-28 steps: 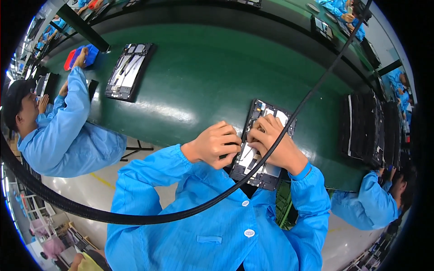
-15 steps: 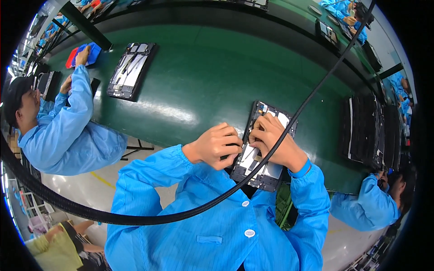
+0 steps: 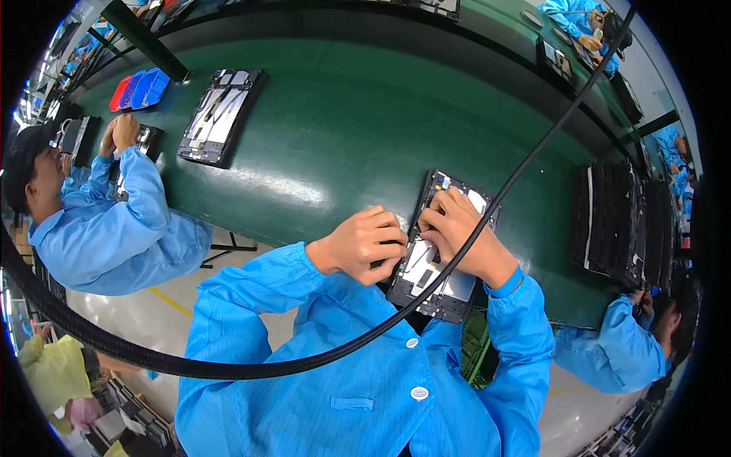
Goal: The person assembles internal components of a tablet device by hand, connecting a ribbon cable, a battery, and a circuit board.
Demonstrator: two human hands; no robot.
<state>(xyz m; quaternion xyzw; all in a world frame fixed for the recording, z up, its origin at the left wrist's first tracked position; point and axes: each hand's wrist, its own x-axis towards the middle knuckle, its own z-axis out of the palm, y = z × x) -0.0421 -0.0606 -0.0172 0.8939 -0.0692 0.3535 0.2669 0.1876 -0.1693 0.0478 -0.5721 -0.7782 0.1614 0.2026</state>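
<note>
An opened flat device [image 3: 439,283], a dark rectangular frame with silvery inner parts, lies on the green table [image 3: 335,145] right in front of me. My left hand [image 3: 364,244] is curled at its left edge, fingers pressed against the frame. My right hand [image 3: 459,231] lies on top of its upper half, fingertips pinching something small there; what they pinch is hidden. Both my sleeves are bright blue. A thick black cable [image 3: 487,217] crosses in front of my right hand.
A second opened device [image 3: 217,114] lies at the far left of the table, beside red and blue trays [image 3: 139,87]. A stack of dark panels [image 3: 620,225] stands at the right. A person in blue [image 3: 106,221] works at my left, another [image 3: 620,350] at my right.
The person at my left has pulled the raised arm back from the coloured trays toward a small device nearer them. My own hands stay on the opened device with only slight finger movement.
</note>
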